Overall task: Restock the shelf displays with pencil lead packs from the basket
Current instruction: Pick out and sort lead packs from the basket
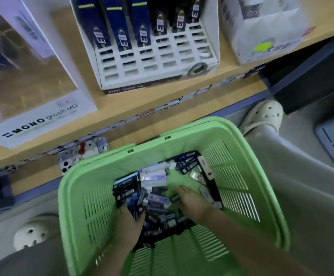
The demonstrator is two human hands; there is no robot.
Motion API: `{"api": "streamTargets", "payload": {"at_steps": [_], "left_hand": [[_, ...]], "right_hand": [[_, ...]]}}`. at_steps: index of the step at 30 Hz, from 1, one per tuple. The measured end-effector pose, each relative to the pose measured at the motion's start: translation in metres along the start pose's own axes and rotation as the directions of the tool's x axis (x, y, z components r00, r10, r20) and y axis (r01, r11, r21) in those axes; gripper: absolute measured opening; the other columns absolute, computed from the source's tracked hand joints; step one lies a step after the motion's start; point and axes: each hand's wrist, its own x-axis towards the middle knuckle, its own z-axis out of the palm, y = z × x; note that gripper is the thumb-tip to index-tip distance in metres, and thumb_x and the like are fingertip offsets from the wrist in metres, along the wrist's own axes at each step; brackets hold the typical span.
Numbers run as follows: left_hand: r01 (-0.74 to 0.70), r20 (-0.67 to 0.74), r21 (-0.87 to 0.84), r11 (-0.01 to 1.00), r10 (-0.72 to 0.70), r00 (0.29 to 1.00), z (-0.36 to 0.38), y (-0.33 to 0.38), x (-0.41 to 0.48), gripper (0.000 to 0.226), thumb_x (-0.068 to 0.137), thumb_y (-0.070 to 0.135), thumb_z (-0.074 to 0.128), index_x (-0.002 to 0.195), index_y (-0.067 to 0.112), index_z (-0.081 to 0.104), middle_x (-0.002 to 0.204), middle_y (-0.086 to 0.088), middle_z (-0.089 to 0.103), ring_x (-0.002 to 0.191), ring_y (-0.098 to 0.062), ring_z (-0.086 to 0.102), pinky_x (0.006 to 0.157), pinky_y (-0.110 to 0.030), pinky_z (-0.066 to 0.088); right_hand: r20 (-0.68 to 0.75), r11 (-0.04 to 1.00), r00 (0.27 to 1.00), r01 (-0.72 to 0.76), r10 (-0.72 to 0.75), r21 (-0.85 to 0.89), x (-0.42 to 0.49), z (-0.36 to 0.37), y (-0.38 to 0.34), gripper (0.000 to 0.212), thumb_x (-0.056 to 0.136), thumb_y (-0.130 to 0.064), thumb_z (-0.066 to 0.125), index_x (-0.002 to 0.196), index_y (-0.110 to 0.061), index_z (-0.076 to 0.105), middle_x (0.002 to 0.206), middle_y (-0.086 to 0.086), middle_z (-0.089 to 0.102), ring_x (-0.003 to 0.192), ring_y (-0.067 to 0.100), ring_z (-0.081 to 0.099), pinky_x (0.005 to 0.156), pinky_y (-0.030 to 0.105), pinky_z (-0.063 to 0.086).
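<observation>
Head view, looking down. A green slatted plastic basket [102, 162] holds a loose pile of small dark blue, black and white pencil lead packs [156, 188]. The left hand [129, 222] and right hand [192, 204] are both sunk into the pile, their fingers blurred. Beyond, a light wooden shelf [162, 100] carries a white tiered cardboard display [152, 62] with blue and black packs in its upper rows.

One basket [70, 196], two hands [129, 224] [192, 205], two clogs [263, 116] [30, 234]
</observation>
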Motion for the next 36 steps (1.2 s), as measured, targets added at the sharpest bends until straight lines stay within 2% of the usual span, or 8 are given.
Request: {"api": "streamTargets", "payload": {"at_steps": [5, 10, 16, 20, 24, 30, 33, 36], "left_hand": [[0.098, -0.067, 0.005, 0.995, -0.097, 0.993, 0.016, -0.001, 0.004, 0.073, 0.088, 0.031, 0.065, 0.144, -0.001, 0.030, 0.143, -0.019, 0.039, 0.130, -0.034, 0.038, 0.105, -0.042, 0.037], [0.181, -0.082, -0.366, 0.913, -0.225, 0.971, 0.015, 0.010, 0.018, 0.063, 0.081, 0.010, 0.073, 0.128, -0.009, 0.035, 0.123, -0.024, 0.049, 0.112, -0.037, 0.052, 0.093, -0.037, 0.042], [0.236, -0.002, -0.456, 0.858, -0.266, 0.964, 0.012, 0.023, 0.022, 0.036, 0.084, 0.006, 0.068, 0.108, -0.001, 0.042, 0.107, -0.016, 0.047, 0.096, -0.025, 0.046, 0.082, -0.029, 0.036], [0.229, 0.026, -0.503, 0.833, -0.251, 0.968, 0.013, 0.024, 0.016, 0.029, 0.093, 0.007, 0.055, 0.118, -0.005, 0.048, 0.118, -0.020, 0.054, 0.102, -0.031, 0.052, 0.086, -0.035, 0.039], [0.172, 0.026, -0.612, 0.772, -0.198, 0.980, 0.006, 0.033, 0.010, 0.024, 0.099, 0.007, 0.042, 0.121, 0.000, 0.043, 0.107, -0.010, 0.046, 0.078, -0.017, 0.047, 0.072, -0.030, 0.037], [0.029, -0.039, -0.705, 0.709, -0.079, 0.996, -0.005, 0.051, 0.006, 0.010, 0.098, 0.011, 0.045, 0.108, 0.013, 0.043, 0.110, -0.010, 0.052, 0.086, -0.027, 0.052, 0.075, -0.034, 0.044], [0.003, -0.072, -0.810, 0.586, -0.104, 0.992, -0.010, 0.062, 0.001, 0.004, 0.099, 0.015, 0.045, 0.103, 0.014, 0.046, 0.095, 0.000, 0.057, 0.084, -0.017, 0.054, 0.074, -0.030, 0.047], [0.110, 0.015, -0.903, 0.415, -0.226, 0.974, -0.016, 0.074, 0.000, 0.011, 0.100, 0.023, 0.042, 0.091, 0.021, 0.049, 0.084, 0.001, 0.061, 0.093, -0.022, 0.053, 0.083, -0.039, 0.042]], "right_hand": [[0.055, 0.994, 0.998, -0.032, 0.027, 0.102, 0.021, 0.032, -0.010, 0.046, 0.095, -0.017, 0.051, 0.137, -0.010, 0.037, 0.139, 0.012, 0.039, 0.126, 0.029, 0.036, 0.100, 0.035, 0.033], [0.010, 0.984, 0.992, -0.123, 0.122, 0.129, 0.038, 0.037, -0.022, 0.052, 0.089, -0.028, 0.062, 0.133, -0.010, 0.041, 0.134, 0.011, 0.043, 0.126, 0.026, 0.034, 0.102, 0.030, 0.025], [0.032, 0.988, 0.989, -0.149, 0.148, 0.039, 0.046, 0.037, -0.024, 0.030, 0.097, -0.020, 0.048, 0.124, -0.007, 0.048, 0.131, 0.011, 0.046, 0.117, 0.028, 0.045, 0.091, 0.033, 0.035], [0.041, 0.992, 0.993, -0.117, 0.115, 0.057, 0.043, 0.032, -0.020, 0.027, 0.098, -0.023, 0.047, 0.116, -0.007, 0.058, 0.128, 0.012, 0.048, 0.104, 0.035, 0.053, 0.089, 0.037, 0.043], [0.015, 0.966, 0.986, -0.163, 0.163, 0.200, 0.030, 0.018, -0.017, 0.024, 0.099, -0.018, 0.043, 0.120, -0.009, 0.050, 0.096, 0.016, 0.065, 0.071, 0.027, 0.055, 0.051, 0.029, 0.039], [-0.055, 0.941, 0.997, -0.026, 0.047, 0.336, -0.002, -0.008, -0.039, 0.022, 0.103, -0.025, 0.033, 0.114, -0.009, 0.042, 0.066, 0.000, 0.044, 0.053, 0.017, 0.038, 0.047, 0.030, 0.025], [-0.073, 0.920, 0.994, -0.042, 0.076, 0.390, -0.003, -0.005, -0.046, 0.025, 0.102, -0.027, 0.033, 0.116, -0.010, 0.045, 0.080, -0.003, 0.045, 0.071, 0.020, 0.045, 0.062, 0.029, 0.035], [-0.094, 0.837, 0.989, -0.046, 0.116, 0.545, -0.007, 0.000, -0.058, 0.012, 0.102, -0.019, 0.035, 0.107, -0.013, 0.044, 0.069, -0.005, 0.043, 0.055, 0.009, 0.038, 0.046, 0.013, 0.029]]}}
